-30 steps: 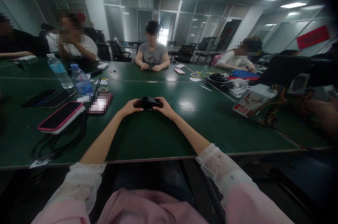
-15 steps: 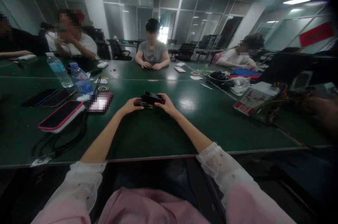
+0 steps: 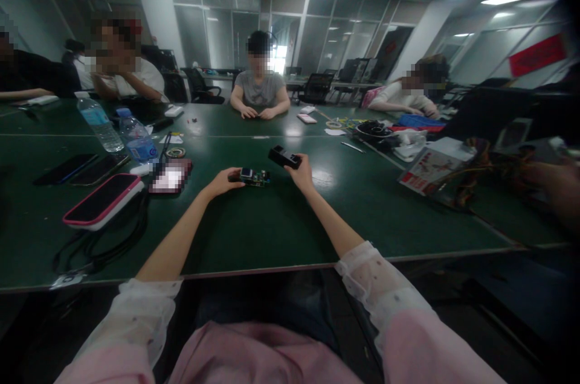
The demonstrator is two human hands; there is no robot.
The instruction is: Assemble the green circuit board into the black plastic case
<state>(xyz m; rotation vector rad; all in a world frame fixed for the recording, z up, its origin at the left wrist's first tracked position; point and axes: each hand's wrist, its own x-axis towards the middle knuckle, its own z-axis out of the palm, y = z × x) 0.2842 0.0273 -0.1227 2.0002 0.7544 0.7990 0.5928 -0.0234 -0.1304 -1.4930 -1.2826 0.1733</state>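
Observation:
In the head view my left hand grips the left end of a small green circuit board, thumb at the near edge and fingers behind. A small screen sits on the board's left part, with tiny components to its right. My right hand pinches a black plastic cover by its right end. The cover is tilted and held apart from the board, up and to its right. Both parts are over the middle of the green table.
Left stand two water bottles, dark phones, a pink-edged device and a black cord. To the right are a pen, a card box with wires and a cable pile. Several people sit around the table.
The black cover has come off the circuit board. My right hand has moved it up and to the right, exposing the screen and components. My left hand stays on the board.

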